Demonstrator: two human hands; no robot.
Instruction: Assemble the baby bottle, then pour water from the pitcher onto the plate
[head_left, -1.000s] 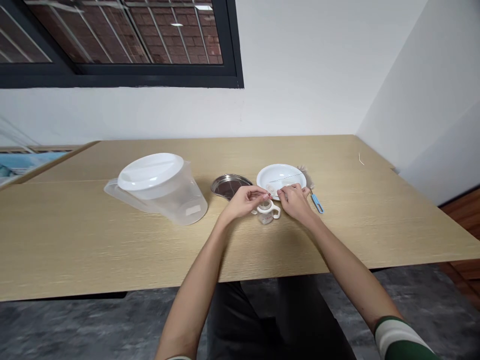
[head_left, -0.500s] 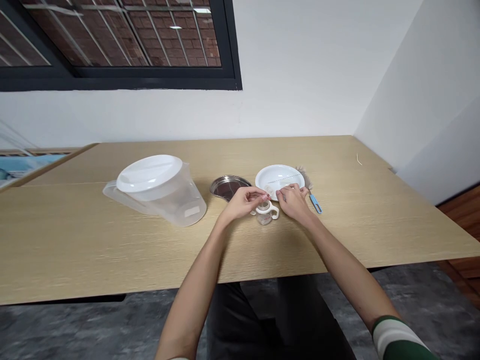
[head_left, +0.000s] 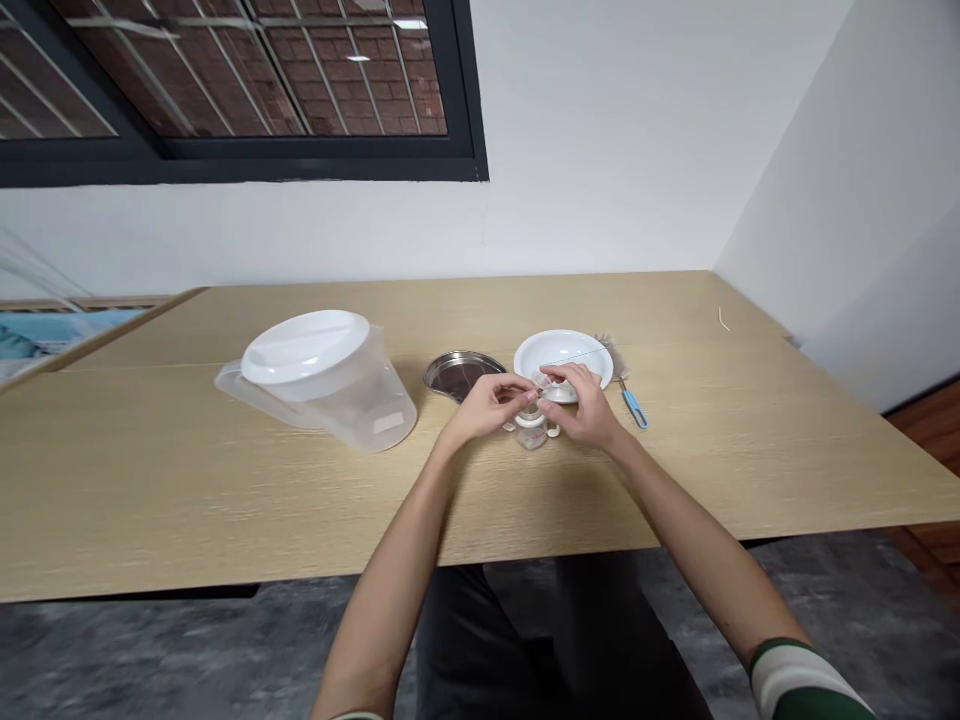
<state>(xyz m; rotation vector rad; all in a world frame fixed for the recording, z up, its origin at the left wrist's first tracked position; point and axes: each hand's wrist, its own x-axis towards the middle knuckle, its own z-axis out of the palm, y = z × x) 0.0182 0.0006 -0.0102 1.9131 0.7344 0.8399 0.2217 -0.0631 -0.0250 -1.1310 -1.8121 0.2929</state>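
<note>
Window (head_left: 300, 85): I catch white glare spots.
Pitcher lid (head_left: 307, 347): glossy highlights.
Table (head_left: 225, 520): evenly bright to me, soft shadows.
Floor (head_left: 150, 655): dim, detail smeary.
Frame edges: wide-angle stretch.

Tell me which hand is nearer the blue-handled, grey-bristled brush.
Right. The right hand is to the left of the brush, apart from it; the left hand is farther left.
</note>
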